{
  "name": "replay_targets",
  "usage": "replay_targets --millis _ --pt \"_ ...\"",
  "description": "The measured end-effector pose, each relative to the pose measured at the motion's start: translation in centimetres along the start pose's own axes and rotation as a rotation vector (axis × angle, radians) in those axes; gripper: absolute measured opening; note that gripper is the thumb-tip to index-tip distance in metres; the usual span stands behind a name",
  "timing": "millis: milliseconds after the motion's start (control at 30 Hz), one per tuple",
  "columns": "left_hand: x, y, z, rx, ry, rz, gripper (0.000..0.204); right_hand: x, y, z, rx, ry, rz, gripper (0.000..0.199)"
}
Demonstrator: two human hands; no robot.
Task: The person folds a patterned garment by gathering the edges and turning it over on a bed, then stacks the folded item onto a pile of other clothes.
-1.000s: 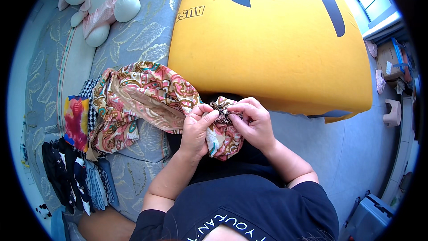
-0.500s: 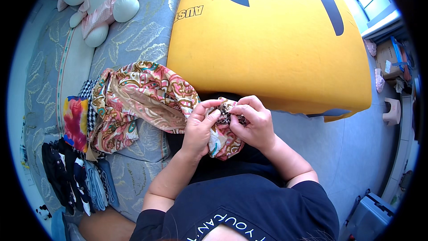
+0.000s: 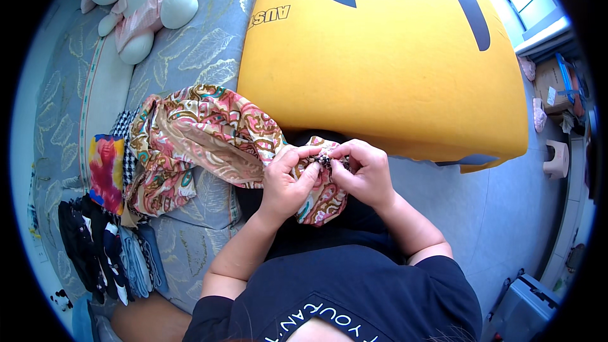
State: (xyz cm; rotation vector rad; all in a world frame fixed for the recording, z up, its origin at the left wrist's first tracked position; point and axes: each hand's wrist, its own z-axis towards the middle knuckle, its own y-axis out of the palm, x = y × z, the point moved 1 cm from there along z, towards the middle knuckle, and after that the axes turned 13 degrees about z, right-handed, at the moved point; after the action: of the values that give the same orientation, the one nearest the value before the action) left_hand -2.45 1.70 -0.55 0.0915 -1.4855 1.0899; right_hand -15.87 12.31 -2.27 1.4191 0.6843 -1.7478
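Note:
A paisley-patterned garment (image 3: 218,111) in pink, brown and cream trails from the sofa across to my lap. Both hands meet over its near end. My left hand (image 3: 286,183) pinches a small dark beaded trim (image 3: 324,161) on the cloth between thumb and forefinger. From the other side my right hand (image 3: 364,174) grips the same trim with its fingertips. The part right under the fingertips is hidden. Below the hands a fold of the patterned cloth hangs over my dark-clothed lap.
Folded clothes (image 3: 136,259) and a bright tie-dye cloth (image 3: 107,171) lie on the grey sofa (image 3: 190,247). Behind my hands stands a large yellow-covered block (image 3: 380,69). A plush toy (image 3: 145,12) sits at far left; a blue suitcase (image 3: 522,307) stands at lower right.
My left thumb and right fingers have drawn closer together over the beaded trim. The right hand has turned slightly; the garment on the sofa lies nearly the same.

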Motion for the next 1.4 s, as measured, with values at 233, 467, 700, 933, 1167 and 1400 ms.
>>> replay_targets --millis 233,467,700,933,1167,1400 --pt "0.2 0.0 0.0 -0.009 -0.009 0.080 0.014 0.7 0.2 -0.3 -0.008 0.378 0.495 0.009" --pt "-0.2 -0.1 -0.1 -0.034 -0.026 0.067 0.012 1.9 -0.1 -0.1 -0.009 0.575 0.701 0.006" --pt "-0.9 0.2 -0.5 -0.064 -0.129 -0.011 0.013 2.0 0.2 -0.2 0.018 0.578 0.681 0.006" --pt "-1.1 0.5 -0.5 -0.017 -0.151 -0.050 0.014 1.9 0.4 -0.2 0.041 0.529 0.689 0.009" --pt "-1.4 0.3 -0.6 -0.080 -0.223 -0.041 0.017 2.1 0.5 -0.4 0.057 0.443 0.661 0.010" --pt "-1.4 0.4 -0.6 -0.073 -0.224 -0.051 0.018 2.0 0.6 -0.5 0.070 0.402 0.660 0.009"
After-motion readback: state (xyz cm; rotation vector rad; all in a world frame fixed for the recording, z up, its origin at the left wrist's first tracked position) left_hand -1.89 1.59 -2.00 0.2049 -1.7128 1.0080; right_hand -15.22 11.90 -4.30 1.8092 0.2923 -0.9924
